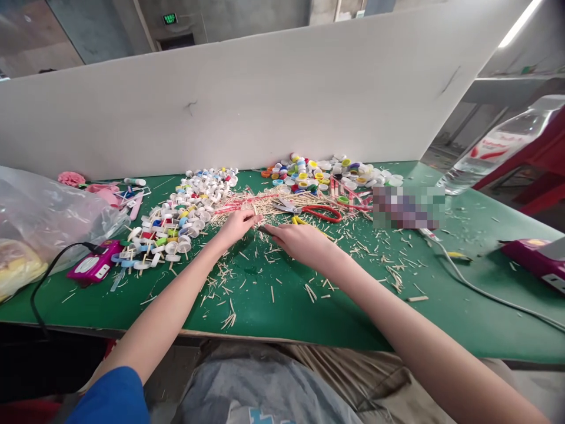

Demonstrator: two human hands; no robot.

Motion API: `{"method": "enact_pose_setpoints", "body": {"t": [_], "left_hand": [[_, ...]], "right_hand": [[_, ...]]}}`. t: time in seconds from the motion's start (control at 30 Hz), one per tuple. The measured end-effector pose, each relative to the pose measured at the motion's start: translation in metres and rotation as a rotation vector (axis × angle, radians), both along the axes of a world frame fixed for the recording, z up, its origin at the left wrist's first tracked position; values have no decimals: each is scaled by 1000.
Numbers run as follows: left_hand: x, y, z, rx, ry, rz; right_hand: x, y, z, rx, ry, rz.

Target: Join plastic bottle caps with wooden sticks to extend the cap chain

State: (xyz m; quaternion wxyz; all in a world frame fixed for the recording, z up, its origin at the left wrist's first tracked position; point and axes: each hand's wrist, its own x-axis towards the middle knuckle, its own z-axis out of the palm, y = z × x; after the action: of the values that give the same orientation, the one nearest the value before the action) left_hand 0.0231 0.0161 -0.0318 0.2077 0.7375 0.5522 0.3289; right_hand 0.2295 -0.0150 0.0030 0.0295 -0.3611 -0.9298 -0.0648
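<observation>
My left hand (238, 224) and my right hand (296, 240) meet over the middle of the green table (282, 306), fingertips almost touching. Both hands are closed in a pinch on thin wooden sticks (258, 206) at the edge of a scattered pile. Just beyond my right hand lie red-handled scissors (315, 211) and a yellow-handled tool (300, 221). Left of my left hand sits a heap of bottle-cap pieces mounted on sticks (176, 221). A second heap of loose coloured bottle caps (322, 172) lies further back.
A white board (247, 94) walls off the table's far side. A clear plastic bag (39, 218) and a pink glue gun (92, 266) with black cable sit at the left. A water bottle (498, 147), another pink device (536, 259) and a grey cable are at the right. Stick offcuts litter the table.
</observation>
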Motion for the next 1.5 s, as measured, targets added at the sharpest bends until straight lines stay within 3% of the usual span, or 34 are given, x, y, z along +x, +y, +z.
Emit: {"method": "enact_pose_setpoints", "body": {"t": [0.23, 0.37, 0.73, 1.2, 1.5], "left_hand": [[17, -8, 10, 44, 31, -79], [16, -8, 9, 58, 39, -48], [15, -12, 10, 42, -24, -29], [14, -9, 7, 87, -5, -50], [17, -8, 9, 82, 4, -76]], "right_hand": [[4, 1, -14, -21, 51, 65], [8, 0, -18, 15, 92, 61], [8, -7, -10, 127, -49, -32], [-1, -9, -8, 87, -2, 22], [12, -3, -18, 113, 97, 61]]}}
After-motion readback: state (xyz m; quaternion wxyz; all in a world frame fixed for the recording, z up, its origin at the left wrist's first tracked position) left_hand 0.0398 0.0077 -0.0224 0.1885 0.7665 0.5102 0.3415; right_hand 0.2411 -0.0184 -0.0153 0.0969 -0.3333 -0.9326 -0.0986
